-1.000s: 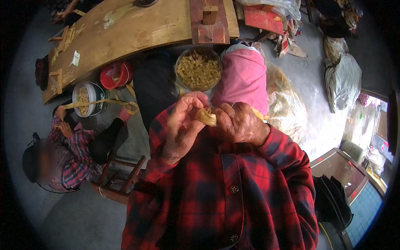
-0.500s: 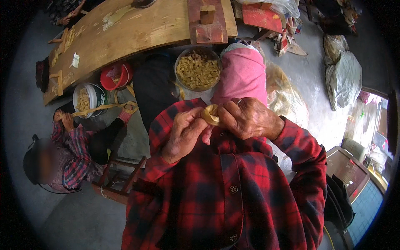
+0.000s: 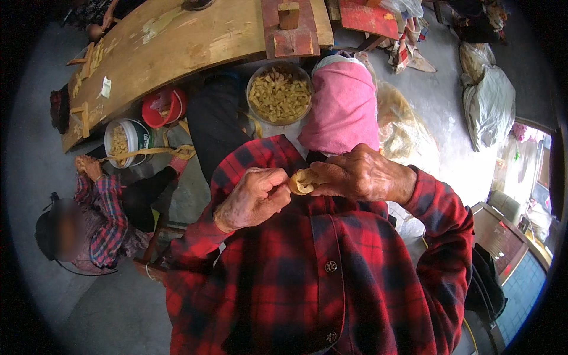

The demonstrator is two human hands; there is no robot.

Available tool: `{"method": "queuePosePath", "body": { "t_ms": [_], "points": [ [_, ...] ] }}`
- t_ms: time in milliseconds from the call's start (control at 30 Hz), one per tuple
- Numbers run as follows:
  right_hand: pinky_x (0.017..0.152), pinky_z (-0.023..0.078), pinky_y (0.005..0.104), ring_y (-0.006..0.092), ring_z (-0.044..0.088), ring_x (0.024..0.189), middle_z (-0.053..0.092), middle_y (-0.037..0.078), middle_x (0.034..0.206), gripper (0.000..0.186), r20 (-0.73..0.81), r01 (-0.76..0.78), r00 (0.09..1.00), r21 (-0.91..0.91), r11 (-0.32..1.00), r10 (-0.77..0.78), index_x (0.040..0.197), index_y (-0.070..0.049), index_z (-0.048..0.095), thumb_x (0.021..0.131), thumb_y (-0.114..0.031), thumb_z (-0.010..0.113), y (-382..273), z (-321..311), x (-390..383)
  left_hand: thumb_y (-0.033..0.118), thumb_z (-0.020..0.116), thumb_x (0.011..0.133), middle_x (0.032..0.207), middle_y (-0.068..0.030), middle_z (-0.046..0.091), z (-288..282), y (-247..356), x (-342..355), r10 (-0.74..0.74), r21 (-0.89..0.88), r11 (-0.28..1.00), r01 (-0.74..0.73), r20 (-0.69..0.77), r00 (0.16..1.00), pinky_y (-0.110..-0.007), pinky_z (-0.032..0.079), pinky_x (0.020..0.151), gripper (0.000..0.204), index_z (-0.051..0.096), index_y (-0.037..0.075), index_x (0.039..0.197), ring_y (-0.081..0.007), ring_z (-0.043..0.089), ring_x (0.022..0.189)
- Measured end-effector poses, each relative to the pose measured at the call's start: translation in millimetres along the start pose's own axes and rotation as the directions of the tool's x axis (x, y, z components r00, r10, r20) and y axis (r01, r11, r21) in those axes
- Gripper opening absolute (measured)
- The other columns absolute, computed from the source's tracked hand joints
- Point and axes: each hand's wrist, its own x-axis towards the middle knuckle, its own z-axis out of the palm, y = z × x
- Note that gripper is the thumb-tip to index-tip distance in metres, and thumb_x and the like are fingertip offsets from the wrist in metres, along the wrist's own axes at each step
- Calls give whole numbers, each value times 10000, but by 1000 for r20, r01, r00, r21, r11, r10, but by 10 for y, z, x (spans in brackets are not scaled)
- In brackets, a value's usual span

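Observation:
In front of my chest is a small, pale-yellow soft strip (image 3: 302, 181), folded round into a loop with an open hollow facing up. The fingers of my left hand (image 3: 254, 196) are curled in a pinch at its left edge. From the other side, my right hand (image 3: 364, 174) pinches the strip between thumb and fingers. Its lower end and the fingertips behind it are partly hidden. Beyond my hands, a round tub (image 3: 280, 94) holds many similar small yellow folded pieces, between my dark-clad left leg and a pink cloth (image 3: 340, 106) over my right leg.
A long wooden board (image 3: 195, 44) crosses the far side, with a red-stained plank (image 3: 291, 35) on it. At left, a co-worker (image 3: 106, 219) sits near a white bucket (image 3: 137, 142) of yellow pieces and a red bucket (image 3: 174, 106). Plastic bags (image 3: 408, 130) lie right of my leg.
My left hand has turned and curled its fingers at the strip's left edge. My right hand has shifted slightly right. The strip's hollow now looks wider and flatter.

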Motion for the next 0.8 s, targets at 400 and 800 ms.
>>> {"method": "queuePosePath", "body": {
  "t_ms": [400, 800],
  "points": [
    [411, 403, 376, 299, 544, 460, 503, 147, 544, 380, -58, -184, 981, 22, 983, 185, 932, 14, 531, 784, -312, 659, 72, 220, -19, 75, 533, 815, 735, -99, 532, 196, -78, 42, 50, 27, 999, -45, -213, 976, -314, 434, 542, 97, 509, -5, 863, -229, 547, 608],
    [448, 407, 348, 258, 569, 510, 549, 168, 625, 242, -205, -189, 897, 622, 760, 392, 920, 51, 543, 862, -178, 597, 37, 515, -103, 50, 563, 773, 861, -152, 561, 231, -130, 118, 417, 460, 839, -292, -198, 887, -299, 476, 629, 157, 512, -42, 889, -247, 587, 715]
  ]
}}
